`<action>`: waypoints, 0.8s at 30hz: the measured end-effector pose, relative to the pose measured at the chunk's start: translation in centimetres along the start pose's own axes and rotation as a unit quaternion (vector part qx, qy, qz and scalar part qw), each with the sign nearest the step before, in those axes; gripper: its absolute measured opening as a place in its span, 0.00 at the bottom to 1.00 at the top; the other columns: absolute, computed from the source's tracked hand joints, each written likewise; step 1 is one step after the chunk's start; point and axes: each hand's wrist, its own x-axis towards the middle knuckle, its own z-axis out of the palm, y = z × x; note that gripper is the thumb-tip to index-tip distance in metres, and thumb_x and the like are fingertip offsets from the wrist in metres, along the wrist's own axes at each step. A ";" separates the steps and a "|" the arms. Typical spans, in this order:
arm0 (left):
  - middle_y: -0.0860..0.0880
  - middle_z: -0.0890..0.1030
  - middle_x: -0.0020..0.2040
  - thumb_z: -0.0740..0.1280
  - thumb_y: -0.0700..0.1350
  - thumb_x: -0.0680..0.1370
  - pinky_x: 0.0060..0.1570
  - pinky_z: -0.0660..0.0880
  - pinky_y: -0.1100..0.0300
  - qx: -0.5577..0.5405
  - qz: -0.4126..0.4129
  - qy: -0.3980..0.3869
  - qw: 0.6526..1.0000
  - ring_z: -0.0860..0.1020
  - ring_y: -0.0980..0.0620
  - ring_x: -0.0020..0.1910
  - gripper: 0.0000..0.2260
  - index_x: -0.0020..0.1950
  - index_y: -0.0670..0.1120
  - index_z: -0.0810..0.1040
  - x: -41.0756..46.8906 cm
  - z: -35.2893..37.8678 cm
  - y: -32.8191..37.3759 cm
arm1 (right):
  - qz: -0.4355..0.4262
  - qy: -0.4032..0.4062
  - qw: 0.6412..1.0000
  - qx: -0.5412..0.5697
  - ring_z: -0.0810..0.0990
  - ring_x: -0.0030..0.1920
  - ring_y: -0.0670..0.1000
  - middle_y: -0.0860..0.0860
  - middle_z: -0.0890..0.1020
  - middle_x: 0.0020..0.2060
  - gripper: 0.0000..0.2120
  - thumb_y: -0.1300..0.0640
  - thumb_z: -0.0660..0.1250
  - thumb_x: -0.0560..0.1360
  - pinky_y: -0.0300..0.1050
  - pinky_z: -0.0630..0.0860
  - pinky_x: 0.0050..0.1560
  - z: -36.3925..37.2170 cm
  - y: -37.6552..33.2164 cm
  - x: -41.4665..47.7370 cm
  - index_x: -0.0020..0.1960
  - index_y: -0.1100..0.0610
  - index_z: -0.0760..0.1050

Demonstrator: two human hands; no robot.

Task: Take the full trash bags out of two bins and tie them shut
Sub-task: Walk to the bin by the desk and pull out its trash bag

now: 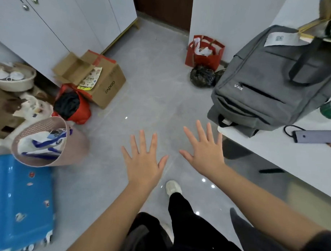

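Observation:
My left hand (143, 160) and my right hand (204, 148) are stretched out over the grey floor, palms down, fingers spread, holding nothing. A pink perforated bin (73, 150) stands at the left with a white and blue bag (41, 143) inside it. A red bin or bag (80, 111) with a black trash bag (67, 104) in it sits beside a cardboard box. A tied black trash bag (202, 76) lies on the floor in front of a red paper bag (204, 58) stuffed with white waste.
A cardboard box (104, 85) stands by the white cupboards (52, 22). A grey backpack (271, 76) and a power strip (314, 136) lie on a white table (291, 158) at the right. A blue patterned surface (19, 199) is at lower left. A basin of dishes (14, 78) sits at far left.

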 end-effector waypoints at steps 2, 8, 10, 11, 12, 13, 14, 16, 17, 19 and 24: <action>0.40 0.53 0.78 0.45 0.67 0.75 0.67 0.53 0.32 0.006 -0.007 0.003 1.000 0.53 0.35 0.75 0.34 0.78 0.52 0.52 -3.1 1.0 0.7 | -0.009 0.005 1.000 -0.014 0.41 0.77 0.62 0.53 0.42 0.78 0.34 0.31 0.47 0.75 0.70 0.47 0.71 1.0 0.4 -3.0 0.77 0.41 0.42; 0.40 0.53 0.78 0.45 0.66 0.75 0.69 0.47 0.32 0.019 -0.016 0.035 0.999 0.52 0.35 0.75 0.34 0.77 0.51 0.54 -12.9 4.6 2.7 | -0.043 0.035 0.998 -0.038 0.43 0.77 0.63 0.54 0.45 0.78 0.33 0.31 0.46 0.76 0.72 0.43 0.70 4.5 1.5 -13.2 0.77 0.42 0.45; 0.39 0.52 0.78 0.43 0.66 0.75 0.69 0.46 0.33 0.012 -0.025 0.038 0.999 0.51 0.35 0.76 0.34 0.78 0.51 0.53 -16.6 5.4 3.7 | -0.049 0.029 0.997 -0.046 0.42 0.77 0.63 0.54 0.45 0.78 0.33 0.31 0.45 0.76 0.72 0.42 0.70 5.6 2.0 -16.8 0.77 0.42 0.44; 0.39 0.53 0.78 0.43 0.66 0.75 0.69 0.47 0.33 0.009 -0.029 0.045 0.999 0.50 0.35 0.76 0.34 0.78 0.51 0.53 -18.5 5.6 4.2 | -0.053 0.028 0.997 -0.051 0.42 0.77 0.62 0.54 0.45 0.78 0.34 0.31 0.45 0.76 0.72 0.42 0.70 6.1 2.2 -18.5 0.77 0.42 0.44; 0.39 0.53 0.77 0.43 0.66 0.76 0.70 0.47 0.33 0.008 -0.031 0.050 0.998 0.50 0.35 0.76 0.34 0.78 0.51 0.52 -20.5 5.8 4.8 | -0.057 0.025 0.996 -0.057 0.42 0.77 0.62 0.54 0.45 0.78 0.34 0.31 0.45 0.76 0.72 0.41 0.70 6.5 2.6 -20.3 0.77 0.42 0.44; 0.39 0.52 0.78 0.43 0.66 0.76 0.70 0.47 0.34 0.006 -0.034 0.052 0.998 0.49 0.36 0.76 0.34 0.78 0.51 0.51 -22.4 5.9 5.4 | -0.061 0.024 0.996 -0.062 0.42 0.77 0.62 0.54 0.45 0.78 0.34 0.31 0.45 0.76 0.72 0.41 0.70 6.8 2.9 -22.0 0.77 0.42 0.44; 0.39 0.52 0.78 0.42 0.66 0.76 0.70 0.47 0.34 0.002 -0.040 0.049 0.998 0.48 0.36 0.76 0.34 0.78 0.51 0.50 -24.1 6.1 5.9 | -0.068 0.024 0.995 -0.064 0.42 0.77 0.62 0.54 0.45 0.78 0.34 0.31 0.45 0.76 0.72 0.42 0.70 6.9 3.3 -23.5 0.77 0.43 0.44; 0.39 0.51 0.78 0.42 0.65 0.76 0.70 0.47 0.34 -0.009 -0.057 0.040 0.998 0.48 0.37 0.76 0.34 0.78 0.51 0.49 -27.6 6.1 7.5 | -0.081 0.020 0.994 -0.065 0.43 0.77 0.62 0.54 0.46 0.78 0.34 0.31 0.46 0.76 0.71 0.42 0.70 6.9 4.3 -26.5 0.77 0.43 0.45; 0.39 0.52 0.78 0.43 0.65 0.76 0.70 0.47 0.34 -0.016 -0.063 0.037 0.997 0.49 0.37 0.76 0.33 0.78 0.50 0.50 -29.2 6.1 8.3 | -0.086 0.020 0.994 -0.066 0.43 0.77 0.62 0.54 0.46 0.78 0.34 0.31 0.46 0.76 0.71 0.42 0.70 6.9 5.0 -27.8 0.77 0.43 0.45; 0.39 0.53 0.78 0.44 0.65 0.76 0.70 0.49 0.33 -0.027 -0.072 0.037 0.996 0.49 0.37 0.76 0.33 0.78 0.50 0.52 -31.6 6.2 10.3 | -0.094 0.024 0.993 -0.063 0.42 0.77 0.62 0.53 0.45 0.78 0.34 0.31 0.45 0.76 0.71 0.42 0.71 7.0 6.6 -30.0 0.77 0.43 0.44; 0.41 0.49 0.78 0.40 0.65 0.76 0.71 0.44 0.35 -0.050 -0.102 0.035 0.993 0.44 0.39 0.77 0.34 0.78 0.51 0.48 -35.7 7.4 17.1 | -0.114 0.027 0.990 -0.074 0.40 0.77 0.61 0.52 0.44 0.78 0.34 0.31 0.45 0.76 0.71 0.42 0.71 8.0 12.3 -33.8 0.77 0.42 0.42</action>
